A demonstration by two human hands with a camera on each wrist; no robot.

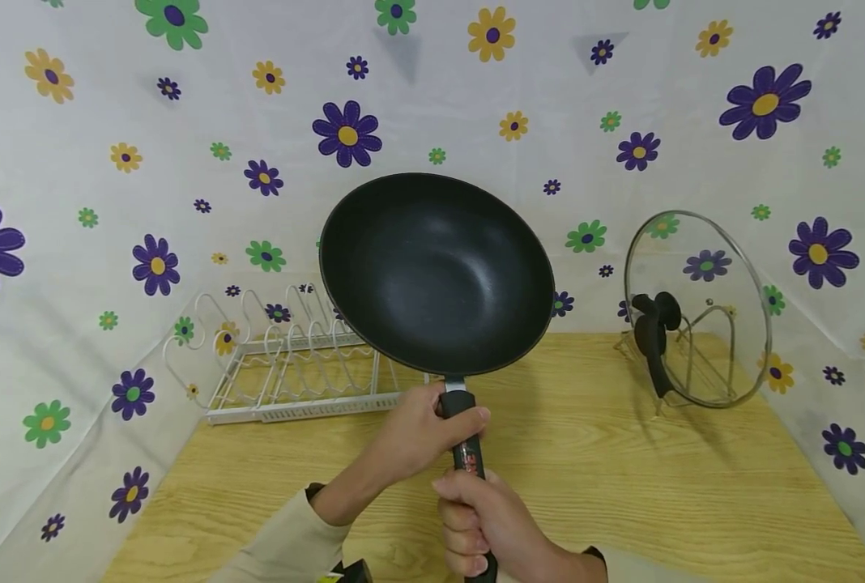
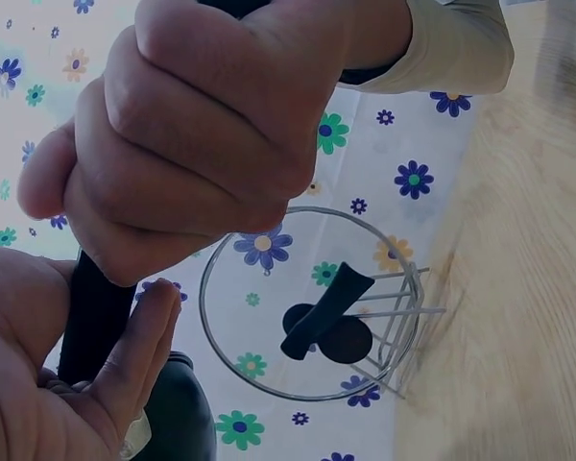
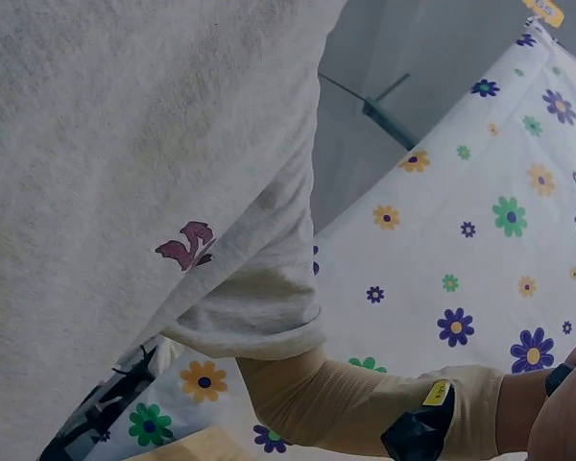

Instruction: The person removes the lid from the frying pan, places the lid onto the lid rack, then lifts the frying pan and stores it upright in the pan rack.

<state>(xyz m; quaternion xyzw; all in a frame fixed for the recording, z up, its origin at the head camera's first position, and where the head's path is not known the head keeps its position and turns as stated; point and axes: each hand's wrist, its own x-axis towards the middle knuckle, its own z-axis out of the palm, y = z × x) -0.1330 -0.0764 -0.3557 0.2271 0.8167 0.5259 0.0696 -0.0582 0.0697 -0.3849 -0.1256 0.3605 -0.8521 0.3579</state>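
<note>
A black wok (image 1: 436,275) is held up above the table, its inner side facing the head camera and its handle (image 1: 469,453) pointing down. My left hand (image 1: 421,429) grips the upper part of the handle just below the bowl, thumb across the front. Lower down, my right hand (image 1: 494,522) wraps its fingers round the grip. In the left wrist view the right hand (image 2: 192,144) is a fist round the handle, with the left hand (image 2: 48,355) beside the wok's dark edge (image 2: 182,413). The right wrist view shows mostly clothing and a sleeved forearm (image 3: 365,403).
A white wire dish rack (image 1: 301,405) stands at the back left of the wooden table (image 1: 585,486). At the back right, a glass lid (image 1: 709,356) with a black knob leans upright in a wire stand (image 1: 731,340). Flower-patterned sheeting (image 1: 440,89) encloses the table.
</note>
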